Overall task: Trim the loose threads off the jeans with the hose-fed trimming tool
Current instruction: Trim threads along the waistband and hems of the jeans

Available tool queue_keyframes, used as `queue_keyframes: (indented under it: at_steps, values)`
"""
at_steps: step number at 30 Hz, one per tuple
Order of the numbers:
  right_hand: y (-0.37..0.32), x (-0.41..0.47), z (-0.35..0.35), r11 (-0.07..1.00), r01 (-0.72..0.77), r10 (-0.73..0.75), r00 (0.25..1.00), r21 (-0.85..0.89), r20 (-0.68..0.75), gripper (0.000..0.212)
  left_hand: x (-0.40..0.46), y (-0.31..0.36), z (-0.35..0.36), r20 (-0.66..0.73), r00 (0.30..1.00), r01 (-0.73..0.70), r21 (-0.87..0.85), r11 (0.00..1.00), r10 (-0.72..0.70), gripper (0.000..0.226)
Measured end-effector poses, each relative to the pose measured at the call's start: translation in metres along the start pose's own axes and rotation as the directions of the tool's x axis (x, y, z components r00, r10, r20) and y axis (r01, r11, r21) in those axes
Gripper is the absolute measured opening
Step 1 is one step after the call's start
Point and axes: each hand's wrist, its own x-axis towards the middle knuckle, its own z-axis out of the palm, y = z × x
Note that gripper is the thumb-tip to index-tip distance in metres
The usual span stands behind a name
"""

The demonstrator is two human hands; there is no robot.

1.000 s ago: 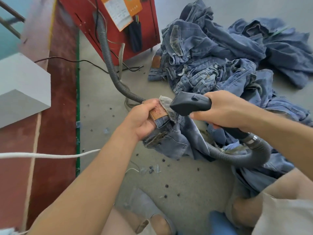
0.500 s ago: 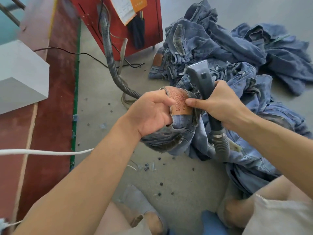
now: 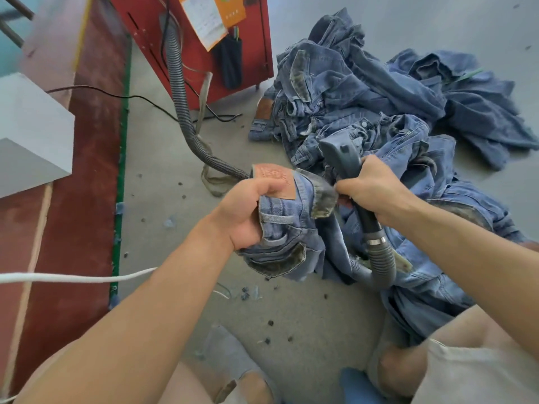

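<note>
Gripping the jeans waistband with your left hand | your right hand wraps the trimming tool | pile of jeans on floor.

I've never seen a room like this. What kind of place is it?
Probably a clothing workshop: a big heap of jeans on the bare floor, a red machine with a hose, and thread scraps.

Blue jeans – tan patch, grey hose, red cabinet

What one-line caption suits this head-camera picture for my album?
Left hand grips a jeans waistband while right hand holds the trimming tool.
</note>
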Motion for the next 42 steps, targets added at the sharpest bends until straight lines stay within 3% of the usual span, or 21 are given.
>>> queue_keyframes:
  at_steps: [3, 7, 9, 12, 14, 16, 21, 23, 27, 29, 34, 39, 42]
  values:
    - [-0.005, -0.008, -0.009, 0.997, 0.028, -0.028, 1.0, 0.071, 0.002, 0.042, -0.003, 0.007, -0.012, 0.056, 0.997, -0.048, -0.102, 0.994, 0.054, 0.041]
    - [-0.026, -0.033, -0.036, 0.955, 0.284, -0.285, 0.959, -0.09, 0.002, 0.025, 0.0, 0.011, -0.026, 0.043, 0.996, -0.069, -0.209, 0.975, 0.08, 0.058]
    - [-0.03, -0.045, -0.047, 0.922, 0.341, -0.323, 0.938, -0.184, 0.123, 0.02, 0.001, 0.011, -0.026, 0.032, 0.996, -0.077, -0.224, 0.972, 0.086, 0.059]
    - [-0.025, -0.055, -0.044, 0.877, 0.353, -0.225, 0.901, -0.326, 0.371, 0.016, 0.001, 0.01, -0.025, 0.021, 0.995, -0.086, -0.244, 0.966, 0.094, 0.054]
    - [-0.021, -0.053, -0.033, 0.85, 0.364, -0.183, 0.881, -0.38, 0.435, 0.017, 0.0, 0.007, -0.024, 0.019, 0.994, -0.102, -0.223, 0.97, 0.109, 0.051]
    - [-0.018, -0.045, -0.023, 0.875, 0.32, -0.167, 0.904, -0.364, 0.394, 0.023, 0.0, 0.005, -0.025, 0.014, 0.993, -0.113, -0.191, 0.975, 0.118, 0.051]
    - [-0.022, -0.024, -0.026, 0.972, 0.155, -0.14, 0.986, -0.178, 0.092, 0.034, -0.005, 0.004, -0.027, 0.031, 0.994, -0.096, -0.181, 0.979, 0.103, 0.054]
    - [-0.023, -0.028, -0.039, 0.966, 0.199, -0.172, 0.972, -0.166, 0.162, 0.03, -0.006, 0.005, -0.026, 0.044, 0.994, -0.093, -0.183, 0.979, 0.103, 0.058]
    - [-0.024, -0.046, -0.041, 0.857, 0.378, -0.187, 0.861, -0.35, 0.472, 0.014, -0.004, 0.007, -0.025, 0.008, 0.992, -0.123, -0.21, 0.97, 0.128, 0.056]
    - [-0.021, -0.043, -0.033, 0.827, 0.407, -0.203, 0.859, -0.387, 0.47, 0.016, -0.003, 0.007, -0.025, -0.004, 0.991, -0.133, -0.199, 0.971, 0.135, 0.054]
    - [-0.023, -0.027, -0.036, 0.82, 0.398, -0.291, 0.909, -0.412, 0.298, 0.018, -0.007, 0.011, -0.031, -0.056, 0.991, -0.131, -0.178, 0.975, 0.123, 0.052]
    - [-0.024, -0.04, -0.035, 0.702, 0.508, -0.288, 0.843, -0.499, 0.454, 0.015, -0.007, 0.013, -0.027, -0.055, 0.992, -0.125, -0.191, 0.974, 0.116, 0.058]
    - [-0.024, -0.056, -0.011, 0.647, 0.598, -0.383, 0.791, -0.472, 0.478, 0.022, -0.001, 0.01, -0.024, -0.058, 0.993, -0.114, -0.167, 0.979, 0.106, 0.064]
